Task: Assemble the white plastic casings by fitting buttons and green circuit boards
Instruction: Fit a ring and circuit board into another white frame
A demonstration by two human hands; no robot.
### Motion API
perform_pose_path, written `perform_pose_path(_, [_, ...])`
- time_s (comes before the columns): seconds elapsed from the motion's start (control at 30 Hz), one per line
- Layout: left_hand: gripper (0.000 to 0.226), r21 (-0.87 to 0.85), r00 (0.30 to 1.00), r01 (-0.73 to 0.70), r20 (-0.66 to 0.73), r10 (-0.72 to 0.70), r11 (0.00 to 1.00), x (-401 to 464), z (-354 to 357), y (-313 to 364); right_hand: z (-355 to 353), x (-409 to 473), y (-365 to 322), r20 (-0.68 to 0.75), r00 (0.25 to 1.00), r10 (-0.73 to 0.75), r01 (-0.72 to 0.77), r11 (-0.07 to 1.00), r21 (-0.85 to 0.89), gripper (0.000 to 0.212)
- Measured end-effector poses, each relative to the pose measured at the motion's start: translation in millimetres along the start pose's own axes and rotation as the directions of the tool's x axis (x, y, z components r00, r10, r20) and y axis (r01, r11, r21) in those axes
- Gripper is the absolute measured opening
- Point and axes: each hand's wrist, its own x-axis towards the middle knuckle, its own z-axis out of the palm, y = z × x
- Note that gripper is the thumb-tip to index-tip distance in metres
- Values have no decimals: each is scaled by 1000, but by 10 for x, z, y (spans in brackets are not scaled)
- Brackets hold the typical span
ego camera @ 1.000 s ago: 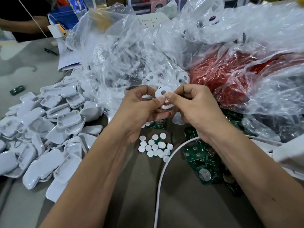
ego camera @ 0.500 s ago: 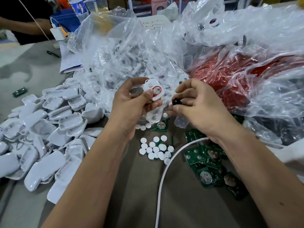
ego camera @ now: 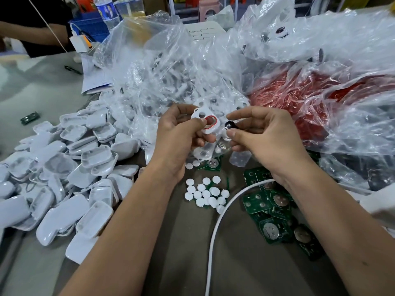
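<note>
My left hand (ego camera: 179, 133) grips a small white casing (ego camera: 204, 120) with a round hole and a red-rimmed opening, held up over the table. Just right of it, my right hand (ego camera: 263, 133) pinches a small black round button (ego camera: 229, 125) between thumb and fingers, a short gap from the casing. Below the hands lie several white round buttons (ego camera: 206, 194) and a heap of green circuit boards (ego camera: 269, 208).
A large pile of white casing shells (ego camera: 64, 167) covers the left of the table. Clear plastic bags (ego camera: 166, 77) of white parts and a bag of red parts (ego camera: 299, 99) crowd the back. A white cable (ego camera: 215, 231) curves across the front. Another person's arm (ego camera: 25, 33) is at far left.
The hands have come apart: the left hand has turned the casing to show its red-rimmed opening, and the right hand now holds a black button beside it.
</note>
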Motion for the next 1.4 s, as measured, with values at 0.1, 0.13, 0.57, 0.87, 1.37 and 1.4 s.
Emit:
perform_pose_path(0.1, [17,9,1000,2,-22,-2,1000,6,3,2,-7,19,5,15,999,31,-31,999,33,28])
perform_pose_path(0.13, [15,10,1000,-3,-20,3,1000,8,3,0,-7,21,2,24,999,46,-47,998,42,29])
perform_pose_path(0.57, [13,16,987,-116,113,114,993,-44,65,-16,-14,11,-3,87,988,126,-143,965,219,20])
perform_pose_path(0.87, [14,106,989,-118,104,107,987,-36,60,-73,-7,15,-17,131,974,188,-221,918,329,15])
perform_pose_path(1.37, [16,103,991,-11,133,-3,995,-75,85,-41,5,-10,-6,49,995,90,-95,989,111,35])
perform_pose_path(1.4, [16,99,991,-8,130,-5,995,-75,81,-32,-3,-3,-11,61,993,98,-106,984,143,37])
